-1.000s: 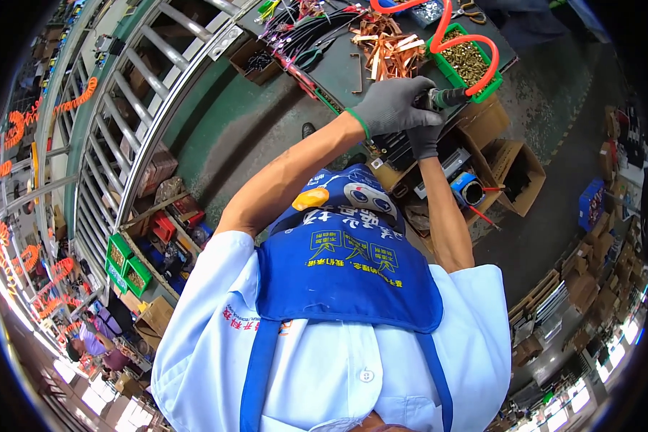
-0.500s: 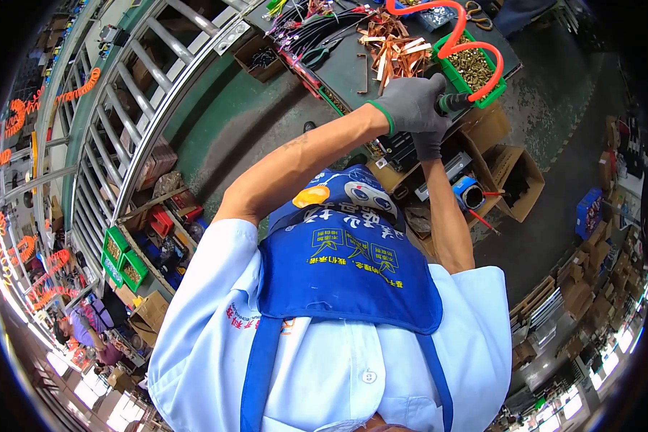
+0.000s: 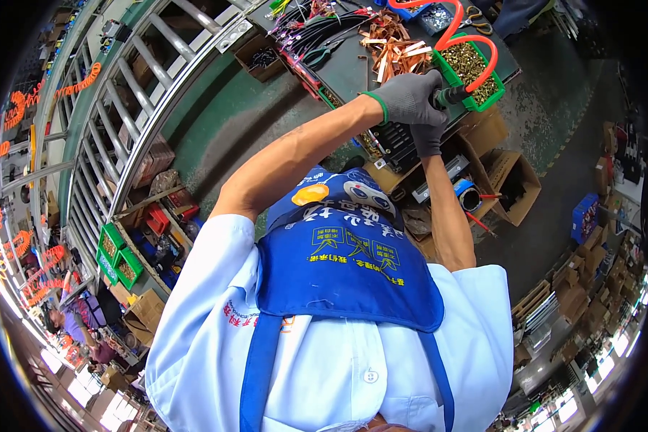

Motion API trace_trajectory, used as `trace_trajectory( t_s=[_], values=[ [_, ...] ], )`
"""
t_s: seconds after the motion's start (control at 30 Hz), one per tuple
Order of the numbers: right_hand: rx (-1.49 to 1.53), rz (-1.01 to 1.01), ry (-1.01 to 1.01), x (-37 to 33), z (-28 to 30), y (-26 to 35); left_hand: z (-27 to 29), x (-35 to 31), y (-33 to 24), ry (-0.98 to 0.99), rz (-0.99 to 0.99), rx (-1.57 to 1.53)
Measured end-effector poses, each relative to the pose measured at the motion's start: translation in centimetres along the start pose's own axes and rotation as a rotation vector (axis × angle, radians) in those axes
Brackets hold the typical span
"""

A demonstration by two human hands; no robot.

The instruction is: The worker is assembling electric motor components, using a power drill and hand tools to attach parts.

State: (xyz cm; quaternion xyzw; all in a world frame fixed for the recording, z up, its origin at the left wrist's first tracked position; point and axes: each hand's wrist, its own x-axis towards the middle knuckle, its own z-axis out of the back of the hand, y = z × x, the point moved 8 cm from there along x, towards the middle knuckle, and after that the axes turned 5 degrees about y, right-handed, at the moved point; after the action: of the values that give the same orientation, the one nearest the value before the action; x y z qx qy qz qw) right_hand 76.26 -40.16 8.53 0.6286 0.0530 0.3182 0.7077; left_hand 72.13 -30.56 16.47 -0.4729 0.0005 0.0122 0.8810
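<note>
Grey-gloved left grip (image 3: 415, 99) clamped on tool (image 3: 453, 95); right grip (image 3: 428, 137) just below, cannot tell whether closed; green bin (image 3: 491, 102) beyond both.

A black hand tool (image 3: 453, 95), partly hidden, lies sideways in the left hand (image 3: 414, 99), a looping red hose (image 3: 492, 65) at its rear.

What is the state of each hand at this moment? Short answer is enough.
Left hand: closed, seemingly around the black tool on the red hose.
Right hand: partly hidden by the left; its grip cannot be told.
</note>
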Motion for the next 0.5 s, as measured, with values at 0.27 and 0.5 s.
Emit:
trace_trajectory(
  t_s=[0.27,0.5],
  values=[
    [0.01,0.03,-0.015,-0.02,0.04,0.4,-0.04,0.02,0.08,-0.002,-0.005,0.016],
    [0.016,0.026,-0.035,0.04,0.16,0.09,-0.07,0.17,-0.04,0.008,0.014,0.021]
  ],
)
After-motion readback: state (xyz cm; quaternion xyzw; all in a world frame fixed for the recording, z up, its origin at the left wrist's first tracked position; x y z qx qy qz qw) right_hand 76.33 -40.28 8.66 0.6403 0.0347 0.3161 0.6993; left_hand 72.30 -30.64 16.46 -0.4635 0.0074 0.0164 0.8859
